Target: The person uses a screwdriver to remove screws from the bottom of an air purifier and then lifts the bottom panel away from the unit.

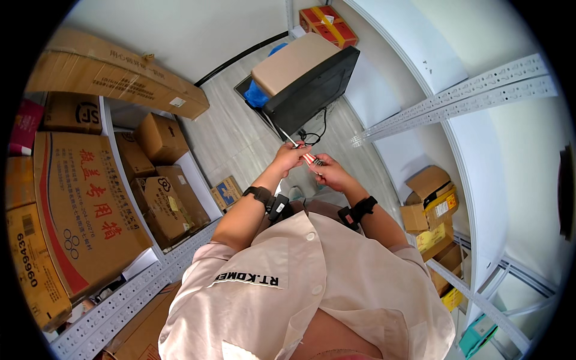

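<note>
In front of my body, both hands meet at a screwdriver-like tool with a red-and-white striped handle [309,158] and a thin pale shaft pointing up and to the left. My left hand [289,158] is closed around it where shaft and handle join. The fingers of my right hand [331,173] are closed at the handle's lower end, by a small dark ribbed part. Just beyond the hands, a black flat panel like a monitor [312,90] stands tilted on the floor, with a dark cable [324,127] beside it. My fingers partly hide the tool.
Behind the panel sits a beige box [294,63] with blue plastic [256,95] around it. Left shelves hold several cardboard boxes [90,204], with a long carton [120,72] above. On the right are a white metal shelf post [456,99] and an open carton [429,195].
</note>
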